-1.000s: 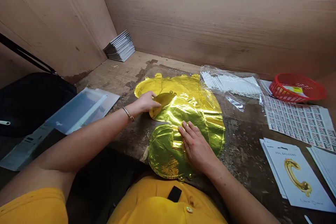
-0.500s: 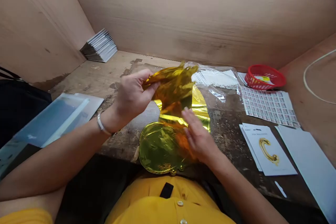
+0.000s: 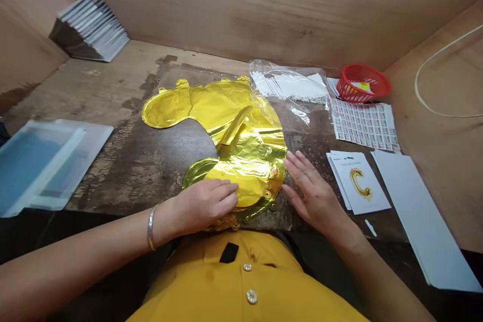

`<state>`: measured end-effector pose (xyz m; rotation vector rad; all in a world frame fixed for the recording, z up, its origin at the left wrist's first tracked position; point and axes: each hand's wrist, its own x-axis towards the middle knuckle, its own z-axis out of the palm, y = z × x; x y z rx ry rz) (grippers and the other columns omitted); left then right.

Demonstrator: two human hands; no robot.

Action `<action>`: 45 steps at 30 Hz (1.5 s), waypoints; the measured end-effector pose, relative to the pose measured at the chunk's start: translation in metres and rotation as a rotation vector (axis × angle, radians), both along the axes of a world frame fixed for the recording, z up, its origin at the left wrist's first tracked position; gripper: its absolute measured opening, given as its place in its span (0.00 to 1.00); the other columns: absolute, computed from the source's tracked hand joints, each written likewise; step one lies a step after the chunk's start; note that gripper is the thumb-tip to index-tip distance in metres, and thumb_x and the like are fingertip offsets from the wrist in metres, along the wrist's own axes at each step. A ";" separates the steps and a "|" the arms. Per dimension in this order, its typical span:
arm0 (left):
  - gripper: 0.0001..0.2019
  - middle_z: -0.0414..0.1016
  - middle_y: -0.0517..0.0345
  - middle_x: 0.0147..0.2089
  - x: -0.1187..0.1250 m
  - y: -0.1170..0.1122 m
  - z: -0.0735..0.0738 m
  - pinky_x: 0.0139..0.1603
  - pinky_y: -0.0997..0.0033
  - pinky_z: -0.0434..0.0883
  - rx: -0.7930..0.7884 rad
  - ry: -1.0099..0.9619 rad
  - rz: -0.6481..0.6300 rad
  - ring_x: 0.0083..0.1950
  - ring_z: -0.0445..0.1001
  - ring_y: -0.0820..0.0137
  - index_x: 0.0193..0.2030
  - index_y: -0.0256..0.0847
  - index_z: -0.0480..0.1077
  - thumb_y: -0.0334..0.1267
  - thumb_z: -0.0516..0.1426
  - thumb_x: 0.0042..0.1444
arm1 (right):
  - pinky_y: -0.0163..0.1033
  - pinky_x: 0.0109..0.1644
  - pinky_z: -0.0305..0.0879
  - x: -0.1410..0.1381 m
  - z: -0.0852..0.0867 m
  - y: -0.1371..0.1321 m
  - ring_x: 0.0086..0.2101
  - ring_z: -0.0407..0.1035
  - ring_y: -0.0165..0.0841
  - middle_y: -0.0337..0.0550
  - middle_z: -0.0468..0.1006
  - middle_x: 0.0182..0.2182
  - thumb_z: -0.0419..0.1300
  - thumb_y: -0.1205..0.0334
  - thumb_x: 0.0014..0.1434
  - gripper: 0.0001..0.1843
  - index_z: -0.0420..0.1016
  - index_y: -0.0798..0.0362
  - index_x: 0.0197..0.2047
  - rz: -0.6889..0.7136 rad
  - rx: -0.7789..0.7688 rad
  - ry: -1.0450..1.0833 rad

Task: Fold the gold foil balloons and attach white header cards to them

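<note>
foil balloon (image 3: 241, 136) of thin gold film lies flat and deflated on the scarred wooden table (image 3: 94, 85), toward its near edge, a long lobed shape with small tabs along its rim and a narrow strip folded up across its middle. it looks very light, soft and slippery, likely to crease and slide over itself, so it would probably handle best by pinching a flat stretch of rim or smoothing it under an open palm rather than clutching the film. the left hand (image 3: 204, 206), a metal bangle (image 3: 151, 227) at its wrist, rests palm down on the balloon's lower lobe with fingers together and extended, pressing but not grasping. the right hand (image 3: 313, 191) is open and empty, fingers spread, at the balloon's right side; its fingertips (image 3: 290, 159) sit at or just beside the rim, and whether they touch it cannot be told. toward the far edge lies a clear plastic bag (image 3: 289, 85) of white strips, with a red plastic basket (image 3: 364, 83) to its right. a sheet of printed labels (image 3: 364, 123) and a stack of foil balloon cards (image 3: 358, 183) lie along the right side.
</note>
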<state>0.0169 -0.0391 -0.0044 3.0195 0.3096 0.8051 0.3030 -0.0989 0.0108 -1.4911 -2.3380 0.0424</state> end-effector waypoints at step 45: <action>0.25 0.50 0.40 0.72 0.019 0.045 -0.028 0.69 0.46 0.50 -0.331 0.362 0.513 0.73 0.48 0.53 0.69 0.29 0.54 0.39 0.44 0.68 | 0.37 0.28 0.54 -0.059 -0.018 0.090 0.23 0.65 0.35 0.41 0.71 0.19 0.52 0.57 0.59 0.14 0.70 0.51 0.25 -0.301 -0.382 0.001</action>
